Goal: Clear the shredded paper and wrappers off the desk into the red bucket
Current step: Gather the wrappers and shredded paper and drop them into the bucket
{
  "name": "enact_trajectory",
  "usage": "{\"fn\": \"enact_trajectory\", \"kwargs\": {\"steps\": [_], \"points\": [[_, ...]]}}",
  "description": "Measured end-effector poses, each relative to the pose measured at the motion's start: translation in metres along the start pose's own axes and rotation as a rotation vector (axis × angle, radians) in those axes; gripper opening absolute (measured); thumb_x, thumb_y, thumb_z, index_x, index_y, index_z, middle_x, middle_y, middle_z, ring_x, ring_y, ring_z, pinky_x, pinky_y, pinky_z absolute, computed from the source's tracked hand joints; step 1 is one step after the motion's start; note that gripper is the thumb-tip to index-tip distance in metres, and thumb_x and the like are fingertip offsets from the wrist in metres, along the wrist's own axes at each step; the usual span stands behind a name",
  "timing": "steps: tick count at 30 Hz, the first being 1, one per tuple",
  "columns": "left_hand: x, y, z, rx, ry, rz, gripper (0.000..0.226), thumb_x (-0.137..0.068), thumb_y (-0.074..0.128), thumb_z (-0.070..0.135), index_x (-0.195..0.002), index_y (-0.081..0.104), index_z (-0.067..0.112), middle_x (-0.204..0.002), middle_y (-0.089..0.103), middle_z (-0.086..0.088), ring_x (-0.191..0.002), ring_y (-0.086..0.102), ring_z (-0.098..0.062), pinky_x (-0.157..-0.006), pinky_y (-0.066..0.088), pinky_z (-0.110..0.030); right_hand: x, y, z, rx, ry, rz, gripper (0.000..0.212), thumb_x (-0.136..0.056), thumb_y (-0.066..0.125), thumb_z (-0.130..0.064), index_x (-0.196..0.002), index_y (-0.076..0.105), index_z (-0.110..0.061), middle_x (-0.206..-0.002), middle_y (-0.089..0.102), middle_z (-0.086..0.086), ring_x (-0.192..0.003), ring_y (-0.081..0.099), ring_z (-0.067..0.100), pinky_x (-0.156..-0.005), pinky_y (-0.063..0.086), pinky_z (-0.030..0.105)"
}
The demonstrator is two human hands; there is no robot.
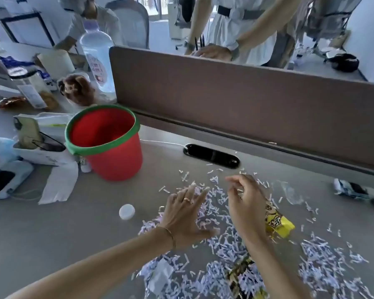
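Shredded white paper (324,264) lies scattered over the right half of the grey desk (52,238). My left hand (186,214) rests flat on the shreds, fingers spread, holding nothing. My right hand (244,199) hovers just above the shreds with its fingers curled and slightly apart; I see nothing gripped in it. A yellow wrapper (277,223) lies just right of my right wrist. Another patterned wrapper (240,275) sits half buried in shreds near the front edge. The red bucket (115,156) with a green rim stands upright to the upper left of both hands.
A white cap (127,211) lies left of my left hand. A crumpled wrapper (350,189) sits at the far right. Left of the bucket are a phone in a box (28,134), a water bottle (97,59) and clutter. A brown partition (246,100) backs the desk, people behind it.
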State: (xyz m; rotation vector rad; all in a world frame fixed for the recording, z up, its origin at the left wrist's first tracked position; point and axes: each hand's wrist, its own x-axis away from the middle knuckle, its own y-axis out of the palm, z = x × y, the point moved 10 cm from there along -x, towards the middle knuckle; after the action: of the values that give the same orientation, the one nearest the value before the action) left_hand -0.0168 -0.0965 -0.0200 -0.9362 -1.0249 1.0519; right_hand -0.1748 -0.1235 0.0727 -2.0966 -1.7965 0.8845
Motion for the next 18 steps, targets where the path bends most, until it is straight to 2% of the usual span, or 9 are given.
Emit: {"fn": "enact_trajectory", "kwargs": {"steps": [3,6,8,10,13,16,18], "points": [[-0.001,0.004,0.02,-0.055,0.122,0.108,0.103,-0.072,0.041,0.089,-0.157,0.008,0.04,-0.163,0.02,-0.001,-0.147,0.018,-0.023,-0.12,0.017,-0.044,0.004,0.001,0.008,-0.003,-0.017,0.01,0.029,-0.091,0.061,-0.004,-0.101,0.069,-0.03,-0.104,0.067,-0.017,-0.104,0.062,0.002,-0.092,0.053,0.027],[-0.007,0.002,0.03,-0.021,0.192,0.21,0.081,-0.082,0.044,0.079,-0.148,0.031,0.036,-0.143,0.039,0.006,-0.13,0.037,-0.017,-0.107,0.035,-0.037,0.009,-0.003,0.013,-0.012,-0.058,0.018,0.028,-0.091,0.061,-0.003,-0.1,0.071,-0.028,-0.103,0.068,-0.018,-0.102,0.062,0.0,-0.09,0.052,0.024],[-0.013,0.001,0.033,-0.051,0.228,0.249,0.061,-0.087,0.045,0.07,-0.135,0.044,0.032,-0.132,0.045,0.006,-0.121,0.044,-0.017,-0.095,0.045,-0.036,0.01,-0.012,0.011,-0.015,-0.121,0.059,0.028,-0.092,0.059,-0.001,-0.101,0.073,-0.024,-0.101,0.068,-0.016,-0.101,0.064,0.004,-0.089,0.054,0.029],[-0.019,0.0,0.038,-0.05,0.268,0.274,0.04,-0.092,0.047,0.058,-0.118,0.051,0.028,-0.122,0.052,0.005,-0.111,0.053,-0.018,-0.081,0.048,-0.035,0.01,-0.026,0.007,-0.003,-0.193,0.116,0.027,-0.092,0.058,0.001,-0.1,0.073,-0.02,-0.1,0.069,-0.012,-0.101,0.064,0.008,-0.091,0.053,0.032],[-0.021,0.001,0.047,-0.078,0.338,0.284,0.026,-0.098,0.042,0.05,-0.093,0.051,0.025,-0.102,0.06,0.005,-0.086,0.064,-0.02,-0.066,0.046,-0.033,0.013,-0.051,0.005,0.143,-0.238,0.188,0.026,-0.091,0.058,-0.002,-0.104,0.073,-0.018,-0.104,0.07,-0.007,-0.104,0.064,0.013,-0.092,0.052,0.033],[-0.024,0.002,0.047,-0.083,0.351,0.298,0.03,-0.102,0.041,0.044,-0.081,0.048,0.024,-0.084,0.065,0.002,-0.075,0.063,-0.021,-0.065,0.049,-0.034,0.012,-0.061,0.032,0.436,-0.086,0.111,0.03,-0.095,0.064,-0.022,-0.124,0.066,-0.022,-0.127,0.067,-0.004,-0.119,0.061,0.019,-0.103,0.05,0.043],[-0.026,0.0,0.047,-0.055,0.36,0.316,0.035,-0.102,0.041,0.042,-0.076,0.05,0.021,-0.078,0.065,0.001,-0.072,0.061,-0.02,-0.066,0.048,-0.034,0.018,-0.06,0.062,0.627,0.107,-0.016,0.055,-0.093,0.067,-0.047,-0.142,0.054,-0.026,-0.145,0.056,0.0,-0.13,0.056,0.025,-0.11,0.047,0.048]]}}
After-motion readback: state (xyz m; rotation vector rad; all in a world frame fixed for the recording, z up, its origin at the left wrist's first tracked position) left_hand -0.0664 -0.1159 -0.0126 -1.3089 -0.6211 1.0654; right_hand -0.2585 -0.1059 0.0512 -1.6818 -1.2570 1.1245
